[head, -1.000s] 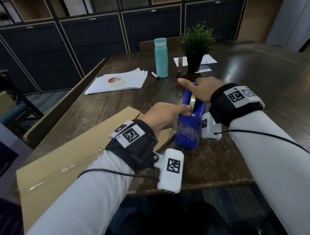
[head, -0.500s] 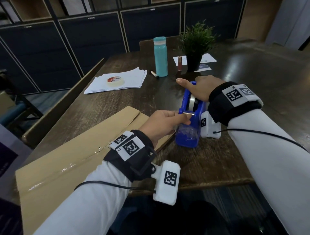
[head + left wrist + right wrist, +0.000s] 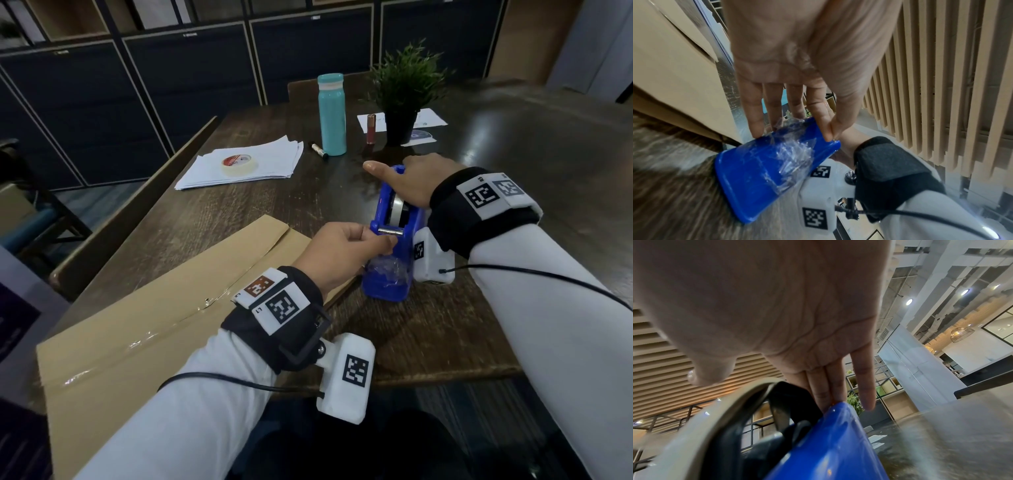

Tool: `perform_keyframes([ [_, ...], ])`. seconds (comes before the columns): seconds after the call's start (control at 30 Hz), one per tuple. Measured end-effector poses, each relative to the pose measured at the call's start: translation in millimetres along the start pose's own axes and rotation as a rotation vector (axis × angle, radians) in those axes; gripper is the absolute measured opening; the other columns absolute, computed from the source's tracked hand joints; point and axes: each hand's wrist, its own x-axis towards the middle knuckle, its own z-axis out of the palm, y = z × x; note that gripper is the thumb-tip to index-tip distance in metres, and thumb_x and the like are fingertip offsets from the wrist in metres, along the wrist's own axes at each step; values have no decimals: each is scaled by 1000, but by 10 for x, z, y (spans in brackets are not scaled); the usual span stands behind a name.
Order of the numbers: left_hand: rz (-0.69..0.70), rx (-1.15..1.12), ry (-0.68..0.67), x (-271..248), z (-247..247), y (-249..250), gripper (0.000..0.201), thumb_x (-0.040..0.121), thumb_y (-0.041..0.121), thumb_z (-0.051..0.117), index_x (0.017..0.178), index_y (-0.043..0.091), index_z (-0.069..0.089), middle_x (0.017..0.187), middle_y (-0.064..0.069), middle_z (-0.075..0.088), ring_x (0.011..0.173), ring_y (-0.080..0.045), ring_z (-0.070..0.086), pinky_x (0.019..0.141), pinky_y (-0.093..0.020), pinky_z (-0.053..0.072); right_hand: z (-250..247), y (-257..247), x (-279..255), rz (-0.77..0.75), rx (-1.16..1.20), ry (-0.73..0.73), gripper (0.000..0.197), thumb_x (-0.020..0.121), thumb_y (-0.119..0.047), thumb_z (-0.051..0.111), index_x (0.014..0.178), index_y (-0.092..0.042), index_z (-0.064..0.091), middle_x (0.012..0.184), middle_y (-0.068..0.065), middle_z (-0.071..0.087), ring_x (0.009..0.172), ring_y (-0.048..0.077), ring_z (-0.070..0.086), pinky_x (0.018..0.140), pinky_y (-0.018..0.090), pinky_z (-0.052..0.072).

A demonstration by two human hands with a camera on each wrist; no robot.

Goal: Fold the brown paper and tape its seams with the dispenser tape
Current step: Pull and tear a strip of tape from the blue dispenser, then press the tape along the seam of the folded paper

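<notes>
The folded brown paper (image 3: pixel 137 325) lies at the table's near left, with a glossy strip of tape along its seam. To its right stands the blue tape dispenser (image 3: pixel 387 284), whose front carries crumpled clear tape (image 3: pixel 795 151). My left hand (image 3: pixel 383 245) is at the dispenser's front, just below the metal roller. Its thumb and forefinger (image 3: pixel 828 129) pinch together on the clear tape end. My right hand (image 3: pixel 407 178) rests on top of the dispenser, over the tape roll (image 3: pixel 715 418). Its fingers (image 3: pixel 830 386) lie straight along the blue body (image 3: pixel 828 443).
Behind the dispenser are a teal bottle (image 3: pixel 331 113), a potted plant (image 3: pixel 404 89), a small tube (image 3: pixel 371 128) and a marker (image 3: pixel 319 150). A stack of white sheets (image 3: pixel 246 164) with a tape roll (image 3: pixel 238 163) on it lies back left. The table's front edge (image 3: pixel 445 375) is close.
My left hand has drawn back from the roll to the dispenser's front end, its fingers now pinched. My right hand stays on top of the dispenser.
</notes>
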Motion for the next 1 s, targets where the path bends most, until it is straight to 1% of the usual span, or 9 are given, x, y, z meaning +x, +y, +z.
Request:
perform_keyframes([
  [0.1,5,35,1,-6,-6,12,30,88,22,66,61,19,54,108,-18,69,90,-19,63,87,-38,54,12,11,12,-2,0,2,88,82,-80,12,85,-6,59,66,8,51,59,18,48,66,32,40],
  [0.4,20,93,7,25,-34,-1,23,88,22,66,67,17,57,111,-11,69,88,-14,65,83,-33,56,-13,-27,-22,9,-31,-25,82,84,-77,13,86,-6,55,64,6,47,59,17,45,65,31,35],
  [0.53,41,150,-5,17,-52,-1,22,88,20,66,68,16,58,113,-10,67,84,-10,63,81,-32,55,-16,-34,-26,26,-37,-37,88,84,-77,13,96,-3,60,66,6,47,64,18,47,68,31,37],
  [0.63,85,323,-66,0,-98,46,16,86,19,67,74,8,67,115,-5,61,87,-7,58,89,-35,50,-21,-41,-30,32,-34,-41,92,85,-76,13,103,-1,63,66,7,47,69,21,50,69,31,37],
  [0.7,79,404,-151,-9,-163,104,18,88,23,66,82,6,70,117,-8,61,92,-12,60,89,-35,49,-32,-38,-24,37,-30,-44,92,85,-76,13,105,0,63,69,8,49,71,22,50,69,32,37],
  [0.77,61,417,-226,-28,-263,151,19,90,28,63,80,12,69,119,-6,64,102,-17,62,86,-33,51,-51,-33,-27,41,-21,-45,93,85,-76,13,111,0,60,79,11,53,75,23,51,71,32,37],
  [0.83,71,401,-255,-69,-385,172,19,92,31,59,81,17,67,119,1,67,107,-14,62,86,-31,49,-65,-15,-30,42,5,-55,93,85,-76,13,124,-1,52,102,16,59,88,26,54,78,34,39],
  [0.93,136,361,-187,-172,-588,160,19,95,24,53,92,15,70,118,15,64,108,7,57,87,-19,45,-80,9,-58,38,91,-96,88,89,-72,16,147,-8,31,143,18,45,126,31,47,101,38,36],
  [1.0,202,323,-124,-247,-735,106,20,96,20,52,92,14,70,120,16,61,112,15,51,90,-16,43,-122,-13,-131,17,105,-100,78,94,-65,19,151,-12,22,151,16,35,136,31,38,108,38,31],
])
